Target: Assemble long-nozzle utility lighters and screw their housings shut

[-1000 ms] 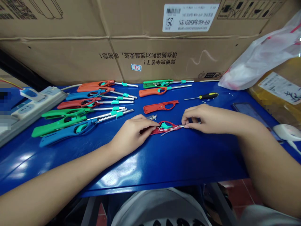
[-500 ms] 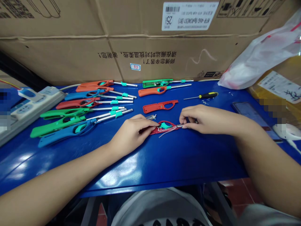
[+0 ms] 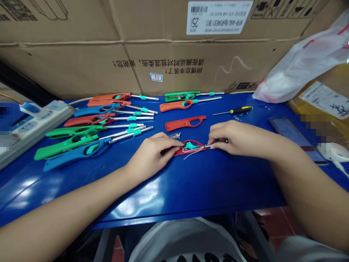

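While your L hand pinches red shell by its handle end and R hand pinches metal tube at the other, well back from front edge of blue table, expect lt., stiff plastic w/ prob. fragile wires, so best grip shell rim.

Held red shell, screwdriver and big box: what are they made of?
Red shell: smooth plastic, probably, from its even color and thin rim. Screwdriver: shiny, likely metal shaft; black handle, maybe plastic or rubber. Big box: dull, brown, creased; likely cardboard.
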Demonstrator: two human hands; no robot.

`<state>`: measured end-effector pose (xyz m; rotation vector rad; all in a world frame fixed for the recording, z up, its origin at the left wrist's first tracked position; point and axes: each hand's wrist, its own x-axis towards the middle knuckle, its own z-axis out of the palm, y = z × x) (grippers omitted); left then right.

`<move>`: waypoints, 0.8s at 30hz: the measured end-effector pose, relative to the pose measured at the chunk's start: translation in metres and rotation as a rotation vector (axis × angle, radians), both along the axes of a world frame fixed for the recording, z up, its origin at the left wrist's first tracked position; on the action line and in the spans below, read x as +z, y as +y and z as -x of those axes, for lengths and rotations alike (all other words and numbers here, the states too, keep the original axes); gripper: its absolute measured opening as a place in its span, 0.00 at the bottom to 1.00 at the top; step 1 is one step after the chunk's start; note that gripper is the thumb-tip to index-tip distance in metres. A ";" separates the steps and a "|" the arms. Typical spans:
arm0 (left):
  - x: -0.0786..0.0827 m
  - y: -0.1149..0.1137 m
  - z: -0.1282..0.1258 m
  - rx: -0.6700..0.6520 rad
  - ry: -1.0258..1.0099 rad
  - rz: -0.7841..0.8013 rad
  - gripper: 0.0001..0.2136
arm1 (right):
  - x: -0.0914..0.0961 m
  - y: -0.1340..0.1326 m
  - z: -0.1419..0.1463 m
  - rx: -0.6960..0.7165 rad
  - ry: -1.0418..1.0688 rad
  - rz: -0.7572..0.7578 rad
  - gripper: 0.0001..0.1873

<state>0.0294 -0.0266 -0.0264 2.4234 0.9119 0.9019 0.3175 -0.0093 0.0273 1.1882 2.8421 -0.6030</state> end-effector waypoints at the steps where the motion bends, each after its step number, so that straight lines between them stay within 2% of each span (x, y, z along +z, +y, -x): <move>1: 0.000 0.000 0.000 0.000 -0.001 0.001 0.09 | 0.000 -0.001 0.000 0.004 0.001 0.000 0.09; 11: 0.002 -0.001 -0.001 0.011 0.008 0.004 0.09 | 0.004 -0.004 0.007 -0.058 -0.076 0.006 0.08; 24: 0.003 -0.001 -0.001 0.018 0.015 0.006 0.09 | 0.003 -0.005 0.006 -0.048 -0.102 -0.021 0.08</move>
